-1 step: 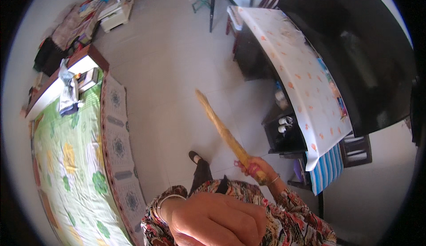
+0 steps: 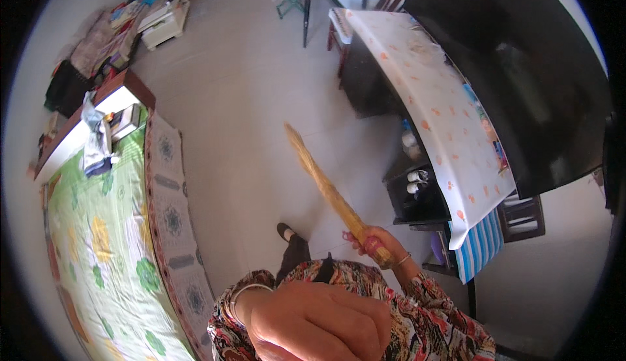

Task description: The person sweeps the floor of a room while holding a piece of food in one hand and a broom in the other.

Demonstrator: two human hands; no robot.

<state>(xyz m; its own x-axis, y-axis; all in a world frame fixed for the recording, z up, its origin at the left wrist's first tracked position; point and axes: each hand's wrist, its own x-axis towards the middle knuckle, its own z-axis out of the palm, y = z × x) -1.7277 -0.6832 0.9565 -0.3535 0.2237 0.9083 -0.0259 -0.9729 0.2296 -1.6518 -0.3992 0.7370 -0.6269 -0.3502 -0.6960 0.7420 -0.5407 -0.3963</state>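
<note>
A long straw broom (image 2: 331, 195) slants away from me over the pale floor, its thin brush end pointing far and slightly left. My right hand (image 2: 385, 245) is wrapped round its handle, where a pink binding shows. Close to the camera, my left hand (image 2: 319, 322) is curled, with the back of the hand and the knuckles toward me. Its fingertips are hidden, so anything inside it cannot be made out. A bangle sits on the left wrist, and the left hand is apart from the broom.
On the left stands a bed (image 2: 98, 257) with a green flowered sheet. To the right is a black cabinet (image 2: 372, 81) under a white patterned cloth (image 2: 430, 120), with shoes (image 2: 417, 182) on a shelf. A striped blue chair (image 2: 479, 250) stands nearby. The tiled floor (image 2: 241, 133) runs between.
The broom's brush end has shifted very slightly left and farther away. The room has also shifted a little in view. Both hands keep their hold and shape.
</note>
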